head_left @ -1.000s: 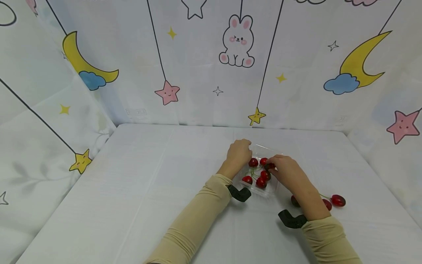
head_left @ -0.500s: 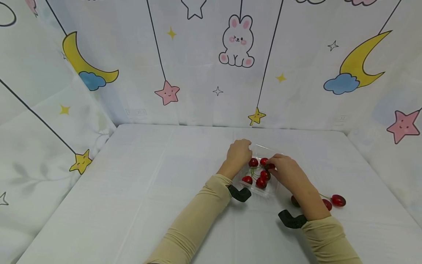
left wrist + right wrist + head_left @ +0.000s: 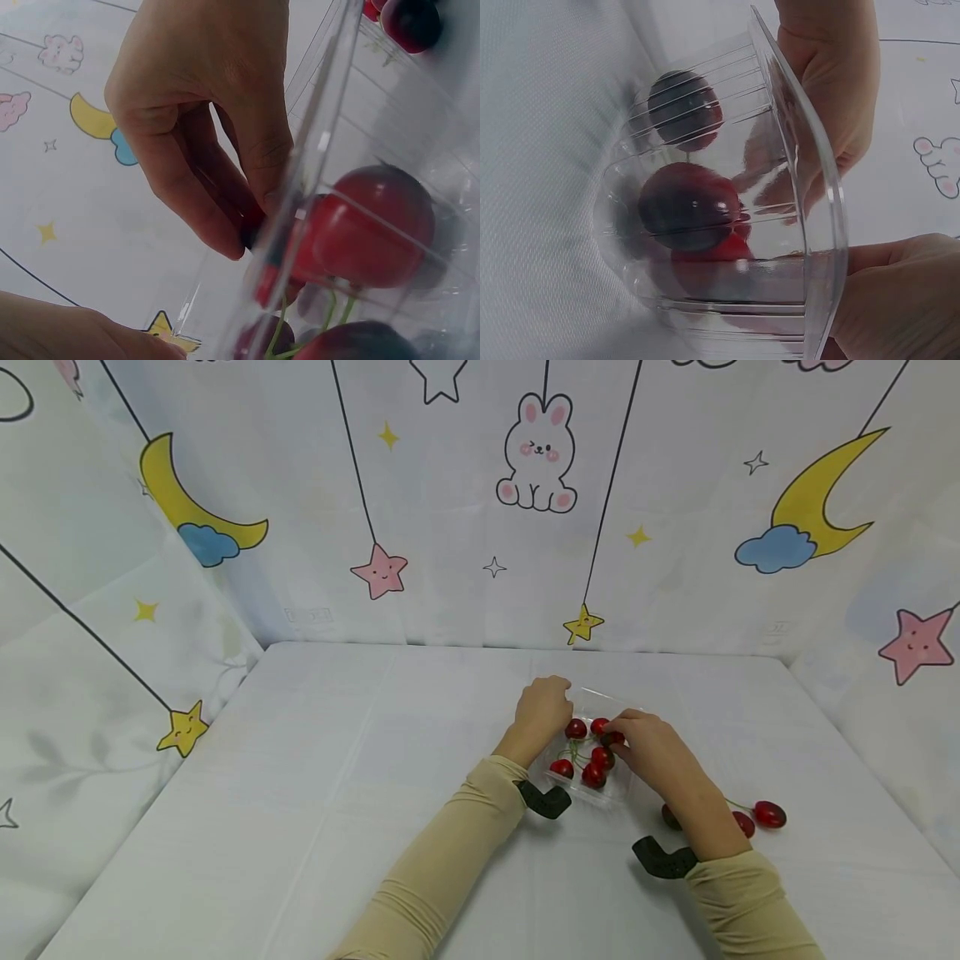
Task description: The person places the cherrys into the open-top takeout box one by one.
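A clear plastic container (image 3: 611, 791) sits on the white table in the head view, holding several red cherries (image 3: 594, 775) with green stems. My left hand (image 3: 545, 706) grips its left side; the fingertips are hidden in that view. From the right, my right hand (image 3: 652, 750) reaches over the container and pinches a dark red cherry (image 3: 612, 738) among the others. In the left wrist view the right hand (image 3: 217, 82) has thumb and finger close together behind the clear wall. The right wrist view shows the left hand (image 3: 907, 300) at the container's rim (image 3: 832, 202).
More cherries lie on the table right of the container: a red one (image 3: 770, 814), another (image 3: 743, 824) partly behind the right wrist, and a dark one (image 3: 671, 817). A white cloth backdrop (image 3: 450, 485) with cartoon prints stands behind the table.
Both hands and the cherries stay nearly where they were. The head view has shifted very slightly.
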`<state>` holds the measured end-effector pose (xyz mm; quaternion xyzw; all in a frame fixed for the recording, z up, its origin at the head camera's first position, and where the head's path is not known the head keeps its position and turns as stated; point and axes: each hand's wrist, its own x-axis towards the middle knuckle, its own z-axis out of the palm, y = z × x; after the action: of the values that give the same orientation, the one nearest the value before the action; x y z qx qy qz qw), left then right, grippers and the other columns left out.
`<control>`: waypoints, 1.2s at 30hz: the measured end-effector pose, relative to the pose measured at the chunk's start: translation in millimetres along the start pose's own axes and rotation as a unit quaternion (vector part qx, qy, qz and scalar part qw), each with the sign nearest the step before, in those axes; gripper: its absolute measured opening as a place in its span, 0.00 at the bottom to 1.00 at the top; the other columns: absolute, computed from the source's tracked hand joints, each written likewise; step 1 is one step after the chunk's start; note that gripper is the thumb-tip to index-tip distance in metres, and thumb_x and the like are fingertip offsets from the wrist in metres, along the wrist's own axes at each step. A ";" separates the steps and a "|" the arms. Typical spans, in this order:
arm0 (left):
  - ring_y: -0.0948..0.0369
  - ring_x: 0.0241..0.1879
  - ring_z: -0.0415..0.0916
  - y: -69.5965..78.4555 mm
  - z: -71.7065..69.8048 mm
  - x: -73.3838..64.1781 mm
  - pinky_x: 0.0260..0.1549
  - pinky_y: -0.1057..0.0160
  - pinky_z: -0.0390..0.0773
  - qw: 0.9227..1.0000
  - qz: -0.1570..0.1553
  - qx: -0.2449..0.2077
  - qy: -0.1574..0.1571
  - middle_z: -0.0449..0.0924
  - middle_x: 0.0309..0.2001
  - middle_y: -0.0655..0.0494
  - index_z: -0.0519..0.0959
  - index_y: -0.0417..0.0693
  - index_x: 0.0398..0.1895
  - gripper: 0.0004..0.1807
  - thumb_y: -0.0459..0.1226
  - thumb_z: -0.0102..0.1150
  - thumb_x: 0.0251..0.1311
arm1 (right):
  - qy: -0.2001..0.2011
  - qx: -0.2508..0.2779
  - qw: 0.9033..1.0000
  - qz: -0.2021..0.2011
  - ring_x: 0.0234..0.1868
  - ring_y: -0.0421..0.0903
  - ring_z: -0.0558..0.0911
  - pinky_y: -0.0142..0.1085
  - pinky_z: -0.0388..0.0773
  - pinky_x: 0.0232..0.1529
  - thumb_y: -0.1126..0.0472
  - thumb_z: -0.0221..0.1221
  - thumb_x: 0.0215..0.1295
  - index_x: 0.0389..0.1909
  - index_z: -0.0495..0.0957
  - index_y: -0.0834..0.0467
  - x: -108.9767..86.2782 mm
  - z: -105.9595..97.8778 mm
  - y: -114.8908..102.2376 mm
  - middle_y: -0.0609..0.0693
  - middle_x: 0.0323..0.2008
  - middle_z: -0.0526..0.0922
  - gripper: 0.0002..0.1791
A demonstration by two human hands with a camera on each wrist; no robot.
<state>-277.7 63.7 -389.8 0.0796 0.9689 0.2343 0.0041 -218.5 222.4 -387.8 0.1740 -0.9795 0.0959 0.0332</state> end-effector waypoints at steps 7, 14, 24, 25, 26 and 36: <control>0.62 0.34 0.77 0.3 -0.4 -0.3 0.21 0.70 0.71 1.000 -0.002 -0.008 -0.002 0.81 0.55 0.57 0.77 0.52 0.59 0.19 0.38 0.54 0.64 | 0.000 -0.002 1.000 0.001 0.45 0.58 0.81 0.51 0.78 0.49 0.68 0.67 0.53 0.44 0.83 0.63 -0.4 -0.7 -1.2 0.60 0.43 0.83 0.16; 0.60 0.42 0.80 -0.3 0.0 -0.5 0.28 0.67 0.77 1.000 0.000 -0.004 -0.001 0.81 0.55 0.57 0.77 0.52 0.59 0.19 0.38 0.54 0.64 | 0.002 -0.003 1.000 0.000 0.44 0.57 0.82 0.50 0.79 0.48 0.68 0.68 0.52 0.43 0.83 0.63 0.2 -1.5 -2.1 0.60 0.42 0.83 0.16; 0.61 0.36 0.79 -1.0 0.1 0.1 0.20 0.70 0.71 1.000 0.002 -0.008 -0.001 0.80 0.55 0.57 0.76 0.51 0.59 0.20 0.37 0.53 0.64 | -0.003 -0.001 1.000 0.000 0.45 0.59 0.81 0.51 0.78 0.48 0.69 0.68 0.51 0.44 0.83 0.63 1.1 -1.2 -2.7 0.61 0.43 0.83 0.16; 0.61 0.37 0.79 -1.0 -0.1 -0.1 0.20 0.70 0.71 1.000 0.003 -0.009 -0.002 0.80 0.55 0.57 0.76 0.51 0.59 0.20 0.37 0.53 0.64 | -0.003 0.000 1.000 -0.001 0.45 0.58 0.82 0.50 0.78 0.48 0.69 0.68 0.51 0.44 0.83 0.63 1.1 -0.9 -2.6 0.61 0.42 0.83 0.16; 0.61 0.37 0.79 -1.1 -0.1 0.0 0.20 0.70 0.72 1.000 0.003 -0.010 -0.002 0.80 0.55 0.56 0.76 0.51 0.59 0.19 0.37 0.53 0.64 | -0.001 0.000 1.000 -0.002 0.44 0.58 0.82 0.50 0.78 0.48 0.69 0.68 0.51 0.44 0.83 0.63 1.1 -0.8 -2.6 0.61 0.42 0.84 0.16; 0.60 0.39 0.80 -1.9 0.9 -0.3 0.24 0.69 0.74 1.000 0.011 -0.005 0.004 0.81 0.54 0.56 0.77 0.50 0.58 0.19 0.38 0.54 0.64 | -0.001 -0.005 1.000 -0.007 0.46 0.60 0.81 0.52 0.78 0.49 0.68 0.68 0.52 0.44 0.83 0.63 1.2 0.2 -2.0 0.61 0.43 0.84 0.16</control>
<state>-277.7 62.4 -391.4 0.0893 0.9667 0.2399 -0.0019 -218.9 220.1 -387.5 0.1806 -0.9788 0.0901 0.0336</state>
